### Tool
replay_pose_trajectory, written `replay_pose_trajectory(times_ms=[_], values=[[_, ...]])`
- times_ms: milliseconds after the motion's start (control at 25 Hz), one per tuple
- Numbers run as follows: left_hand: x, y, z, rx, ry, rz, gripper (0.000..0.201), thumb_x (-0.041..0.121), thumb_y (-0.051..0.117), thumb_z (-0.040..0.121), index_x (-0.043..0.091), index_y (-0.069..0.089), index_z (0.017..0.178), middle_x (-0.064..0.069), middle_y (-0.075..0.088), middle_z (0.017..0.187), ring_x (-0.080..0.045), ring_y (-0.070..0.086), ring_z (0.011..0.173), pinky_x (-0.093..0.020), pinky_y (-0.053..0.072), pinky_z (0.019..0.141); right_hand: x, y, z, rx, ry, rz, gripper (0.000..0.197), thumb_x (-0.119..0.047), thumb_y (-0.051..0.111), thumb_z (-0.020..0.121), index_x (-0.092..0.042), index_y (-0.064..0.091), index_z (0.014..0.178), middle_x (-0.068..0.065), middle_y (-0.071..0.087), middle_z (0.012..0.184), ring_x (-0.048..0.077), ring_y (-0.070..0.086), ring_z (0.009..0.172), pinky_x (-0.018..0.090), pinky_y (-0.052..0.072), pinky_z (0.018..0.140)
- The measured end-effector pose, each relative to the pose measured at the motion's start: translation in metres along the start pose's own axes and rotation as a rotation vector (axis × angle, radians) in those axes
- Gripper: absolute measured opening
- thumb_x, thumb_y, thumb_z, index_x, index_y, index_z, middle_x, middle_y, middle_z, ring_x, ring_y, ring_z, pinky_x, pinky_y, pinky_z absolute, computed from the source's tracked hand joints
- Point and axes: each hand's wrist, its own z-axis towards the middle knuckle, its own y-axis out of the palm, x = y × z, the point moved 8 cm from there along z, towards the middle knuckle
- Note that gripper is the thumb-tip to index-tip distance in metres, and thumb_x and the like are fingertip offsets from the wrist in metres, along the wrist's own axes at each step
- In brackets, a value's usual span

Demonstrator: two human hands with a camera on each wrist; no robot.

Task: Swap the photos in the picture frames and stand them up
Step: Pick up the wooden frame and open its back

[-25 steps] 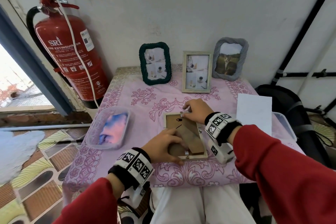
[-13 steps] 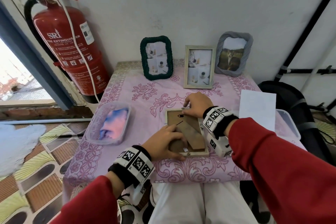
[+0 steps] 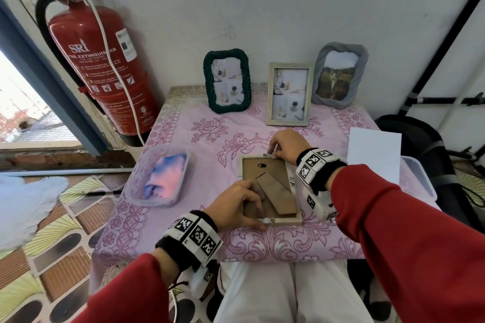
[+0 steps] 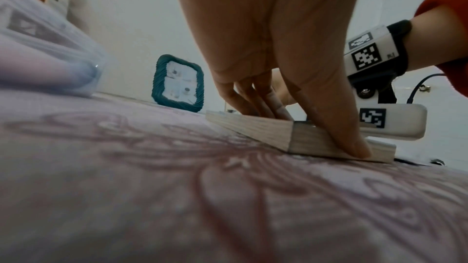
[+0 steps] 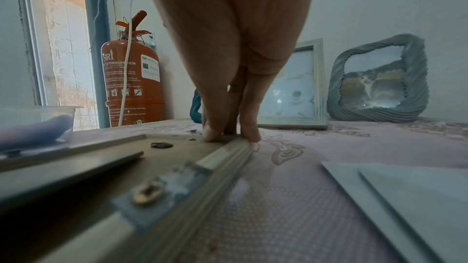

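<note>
Two hands on the pale wooden picture frame (image 3: 252, 170), face-down at lower centre: left hand (image 3: 233, 207) clamps its near-left corner, right hand (image 3: 286, 147) pinches the far edge. Red cylinder (image 3: 99, 65), upper left, reads "SRI FIRE EXTINGUISHER".

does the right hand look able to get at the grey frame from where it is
Probably yes: the right hand only pinches the top edge of the face-down frame, and bare cloth lies between it and the grey frame.
</note>
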Motion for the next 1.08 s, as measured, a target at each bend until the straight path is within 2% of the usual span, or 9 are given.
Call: replay_pose_trajectory(times_ms=[240, 440, 600, 720, 760, 840, 920, 1000, 1080], values=[[-0.002, 0.004, -0.001, -0.019, -0.001, -0.013, 0.020, 0.025, 0.083, 0.065, 0.011, 0.070, 0.070, -0.001, 0.057, 0.112, -0.015, 0.048, 0.106, -0.034, 0.043, 0.091, 0.001, -0.003, 0.001, -0.025, 0.000, 0.035, 0.016, -0.009, 0.074, 0.077, -0.010, 0.074, 0.093, 0.014, 0.069, 0.101, 0.027, 0.065, 0.094, 0.033, 0.052, 0.085], [-0.004, 0.005, -0.002, -0.024, -0.003, -0.007, 0.021, 0.029, 0.082, 0.067, 0.013, 0.068, 0.070, 0.000, 0.055, 0.113, -0.016, 0.047, 0.108, -0.037, 0.042, 0.093, 0.000, -0.003, 0.002, -0.012, -0.012, 0.037, 0.016, -0.007, 0.074, 0.076, -0.009, 0.075, 0.092, 0.015, 0.069, 0.104, 0.028, 0.064, 0.096, 0.031, 0.051, 0.085], [-0.002, 0.005, -0.003, -0.031, -0.013, -0.007, 0.020, 0.026, 0.081, 0.069, 0.010, 0.068, 0.073, -0.001, 0.054, 0.115, -0.014, 0.046, 0.108, -0.031, 0.041, 0.094, 0.004, 0.000, 0.000, 0.028, -0.009, 0.051, 0.015, -0.010, 0.073, 0.077, -0.009, 0.074, 0.092, 0.013, 0.069, 0.102, 0.027, 0.064, 0.096, 0.035, 0.050, 0.087], [0.001, 0.002, -0.005, -0.059, -0.027, -0.037, 0.017, 0.023, 0.077, 0.074, 0.008, 0.070, 0.077, -0.001, 0.057, 0.114, -0.011, 0.051, 0.104, -0.023, 0.043, 0.090, 0.007, 0.001, -0.007, 0.062, -0.027, 0.076, 0.015, -0.006, 0.068, 0.080, -0.005, 0.072, 0.095, 0.012, 0.071, 0.101, 0.025, 0.064, 0.098, 0.034, 0.050, 0.090], [0.002, -0.003, -0.005, -0.021, -0.031, -0.024, 0.016, 0.023, 0.076, 0.076, 0.007, 0.071, 0.080, -0.001, 0.059, 0.112, -0.011, 0.053, 0.102, -0.019, 0.043, 0.088, 0.008, 0.000, -0.009, 0.067, -0.031, 0.101, 0.017, -0.005, 0.066, 0.082, -0.004, 0.071, 0.097, 0.013, 0.071, 0.103, 0.025, 0.064, 0.099, 0.030, 0.049, 0.091], [-0.001, -0.023, -0.006, 0.160, -0.065, 0.033, 0.015, 0.020, 0.071, 0.081, 0.009, 0.073, 0.091, -0.002, 0.062, 0.108, -0.012, 0.056, 0.100, -0.008, 0.038, 0.083, 0.011, 0.001, -0.019, 0.043, -0.023, 0.160, 0.022, -0.006, 0.063, 0.084, -0.002, 0.068, 0.105, 0.014, 0.069, 0.109, 0.024, 0.062, 0.103, 0.023, 0.045, 0.089], [-0.013, -0.040, -0.009, 0.316, -0.174, 0.052, 0.020, 0.015, 0.067, 0.083, 0.010, 0.070, 0.103, -0.005, 0.060, 0.109, -0.014, 0.057, 0.099, -0.008, 0.038, 0.079, 0.008, 0.004, -0.030, 0.013, -0.031, 0.158, 0.028, -0.009, 0.060, 0.085, -0.004, 0.065, 0.113, 0.013, 0.065, 0.116, 0.023, 0.058, 0.110, 0.022, 0.041, 0.091], [-0.027, -0.041, -0.010, 0.337, -0.289, 0.001, 0.027, 0.012, 0.066, 0.084, 0.007, 0.065, 0.110, -0.010, 0.057, 0.113, -0.017, 0.061, 0.095, -0.010, 0.041, 0.076, 0.001, 0.006, -0.044, 0.066, -0.048, 0.116, 0.030, -0.013, 0.058, 0.086, -0.005, 0.064, 0.114, 0.013, 0.064, 0.118, 0.026, 0.055, 0.114, 0.029, 0.043, 0.098], [-0.031, -0.036, -0.008, 0.321, -0.333, -0.029, 0.031, 0.011, 0.066, 0.083, 0.005, 0.064, 0.113, -0.011, 0.054, 0.115, -0.017, 0.060, 0.092, -0.005, 0.041, 0.067, -0.003, 0.010, -0.060, 0.103, -0.026, 0.170, 0.034, -0.023, 0.061, 0.085, -0.007, 0.062, 0.116, 0.011, 0.063, 0.117, 0.025, 0.055, 0.112, 0.035, 0.046, 0.097]])
